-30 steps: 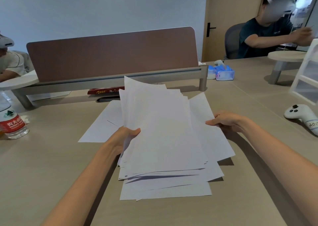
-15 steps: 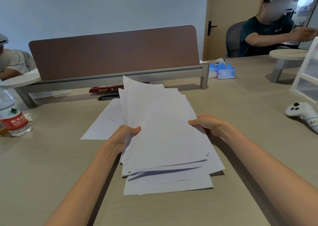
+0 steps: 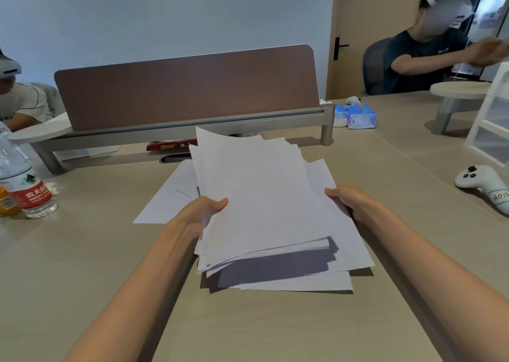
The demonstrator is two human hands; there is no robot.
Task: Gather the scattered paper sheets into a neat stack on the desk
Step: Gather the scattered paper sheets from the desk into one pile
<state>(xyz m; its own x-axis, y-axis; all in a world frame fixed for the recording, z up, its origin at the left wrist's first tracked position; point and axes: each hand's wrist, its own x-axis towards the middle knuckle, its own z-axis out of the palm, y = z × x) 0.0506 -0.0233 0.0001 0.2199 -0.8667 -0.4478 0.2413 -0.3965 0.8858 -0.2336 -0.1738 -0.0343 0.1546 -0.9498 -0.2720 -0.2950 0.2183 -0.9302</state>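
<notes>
**Both hands on the paper now: the right one has just closed in!**
Your right hand [image 3: 349, 200] has slid in from three o'clock to grip the thick white paper sheaf [image 3: 264, 202], matching your left hand [image 3: 198, 215], thumb on top, fingers curled under, unseen. The sheaf tilts above the beige table [image 3: 82, 265]. Splayed white sheets [image 3: 303, 281] lie beneath at six o'clock, and a loose white sheet [image 3: 168, 196] waits at ten o'clock.
</notes>
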